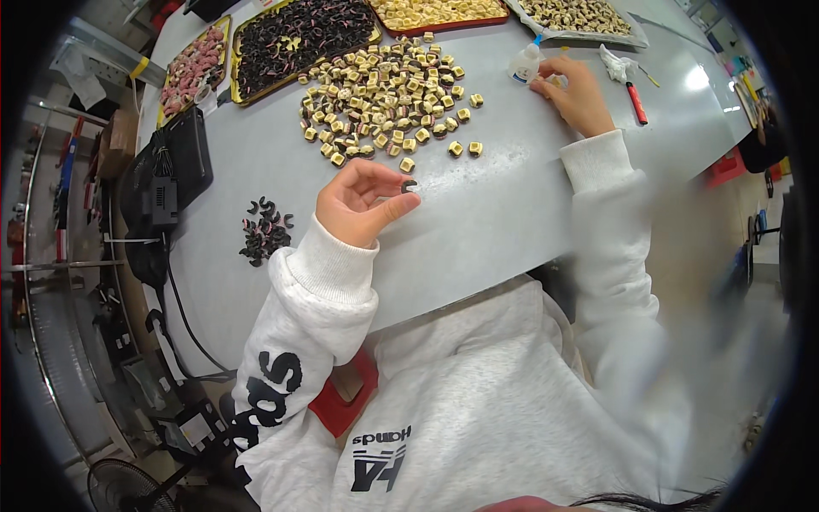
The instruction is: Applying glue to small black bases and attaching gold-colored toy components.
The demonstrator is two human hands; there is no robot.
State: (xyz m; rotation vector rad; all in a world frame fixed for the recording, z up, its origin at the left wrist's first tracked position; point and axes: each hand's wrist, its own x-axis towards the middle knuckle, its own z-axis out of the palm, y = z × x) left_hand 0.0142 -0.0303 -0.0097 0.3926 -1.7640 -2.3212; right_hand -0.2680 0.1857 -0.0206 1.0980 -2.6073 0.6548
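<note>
My left hand (363, 205) is held over the near part of the table, thumb and forefinger pinching a small black C-shaped piece (409, 185). Farther right, my right hand (576, 94) has its fingers closed at the lower side of a small white squeeze bottle (522, 66) with a blue tip. Part of its grip is hidden by the fingers. Between and beyond my hands spreads a heap of small cream-and-dark cube-like pieces (384, 98). To the left of my left forearm lies a small pile of black curved pieces (265, 230), some with pink on them.
Along the far edge stand trays of pink pieces (194, 68), black curved pieces (294, 43), pale yellow pieces (435, 13) and cream-and-dark pieces (580, 17). A red-handled tool (636, 102) lies by a crumpled white tissue (616, 64). A black device (183, 158) with cables sits at the left edge.
</note>
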